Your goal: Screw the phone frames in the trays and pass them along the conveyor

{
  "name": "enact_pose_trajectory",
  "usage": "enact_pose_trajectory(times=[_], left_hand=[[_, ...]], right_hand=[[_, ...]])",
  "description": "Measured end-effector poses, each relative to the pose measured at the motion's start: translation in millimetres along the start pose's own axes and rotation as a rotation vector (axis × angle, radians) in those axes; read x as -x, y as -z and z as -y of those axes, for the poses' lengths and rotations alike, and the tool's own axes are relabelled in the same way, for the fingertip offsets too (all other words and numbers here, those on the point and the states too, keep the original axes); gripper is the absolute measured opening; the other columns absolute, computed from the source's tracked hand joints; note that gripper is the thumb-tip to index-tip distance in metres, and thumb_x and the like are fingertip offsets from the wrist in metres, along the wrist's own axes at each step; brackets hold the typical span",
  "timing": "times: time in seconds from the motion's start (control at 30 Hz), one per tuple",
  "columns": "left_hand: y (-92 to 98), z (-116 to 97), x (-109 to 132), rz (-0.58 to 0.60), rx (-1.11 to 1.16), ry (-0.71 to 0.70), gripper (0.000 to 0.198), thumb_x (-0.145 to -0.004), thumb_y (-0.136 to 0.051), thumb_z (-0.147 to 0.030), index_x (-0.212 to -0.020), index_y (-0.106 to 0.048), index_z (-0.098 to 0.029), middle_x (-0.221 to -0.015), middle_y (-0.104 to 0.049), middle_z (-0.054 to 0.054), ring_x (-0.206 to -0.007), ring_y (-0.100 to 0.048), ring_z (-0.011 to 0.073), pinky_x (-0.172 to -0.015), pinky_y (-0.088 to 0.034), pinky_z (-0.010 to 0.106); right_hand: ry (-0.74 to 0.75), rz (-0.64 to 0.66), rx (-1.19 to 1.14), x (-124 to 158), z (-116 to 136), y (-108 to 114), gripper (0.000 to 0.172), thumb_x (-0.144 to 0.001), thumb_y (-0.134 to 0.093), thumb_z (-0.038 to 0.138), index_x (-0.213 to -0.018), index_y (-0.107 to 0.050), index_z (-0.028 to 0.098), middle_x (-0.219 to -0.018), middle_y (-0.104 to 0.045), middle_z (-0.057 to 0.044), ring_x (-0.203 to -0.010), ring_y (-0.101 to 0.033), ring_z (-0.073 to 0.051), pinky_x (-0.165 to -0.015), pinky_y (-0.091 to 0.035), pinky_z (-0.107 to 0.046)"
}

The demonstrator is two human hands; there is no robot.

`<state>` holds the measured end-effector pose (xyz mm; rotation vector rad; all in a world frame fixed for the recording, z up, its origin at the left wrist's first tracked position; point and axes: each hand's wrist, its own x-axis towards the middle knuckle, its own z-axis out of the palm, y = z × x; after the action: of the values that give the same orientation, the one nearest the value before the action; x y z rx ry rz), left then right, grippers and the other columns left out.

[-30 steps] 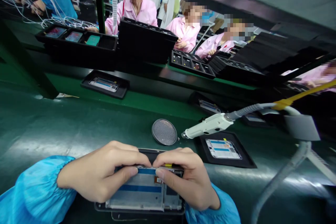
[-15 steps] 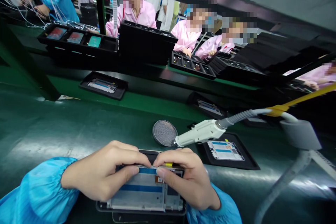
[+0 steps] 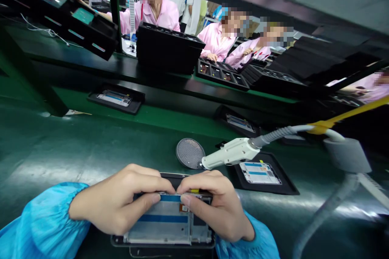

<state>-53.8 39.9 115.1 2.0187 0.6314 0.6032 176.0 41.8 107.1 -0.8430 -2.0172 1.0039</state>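
Left hand [image 3: 121, 202]: you pinch the phone frame [image 3: 158, 230], far edge!
Right hand [image 3: 217, 206]: your thumb and forefinger pinch there too, alongside!
White tool [image 3: 232, 153]: nose at the round dish [image 3: 190, 153]!

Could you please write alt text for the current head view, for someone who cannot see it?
A person's left hand and right hand pinch the far edge of a blue-striped device frame. Beyond are a round disc, a white tool and a similar frame in a black tray. People in pink are farther back.
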Motion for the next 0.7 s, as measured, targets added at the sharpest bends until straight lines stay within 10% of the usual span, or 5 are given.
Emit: enact_pose_trajectory(times=[0.7], left_hand=[[-1.8,0.6,0.5,-0.031,-0.023,0.006,0.026,-0.094,-0.046,-0.009,-0.111,-0.062,-0.020,-0.086,-0.064,0.001,-0.074,-0.058,0.0113,-0.067,-0.043,0.020]], right_hand=[[-0.036,-0.011,-0.010,-0.3,-2.2,0.0,0.011,-0.081,-0.062,0.019,-0.074,-0.070,0.016,-0.058,-0.066,0.000,-0.047,-0.051,-0.008,-0.048,-0.038,-0.020]])
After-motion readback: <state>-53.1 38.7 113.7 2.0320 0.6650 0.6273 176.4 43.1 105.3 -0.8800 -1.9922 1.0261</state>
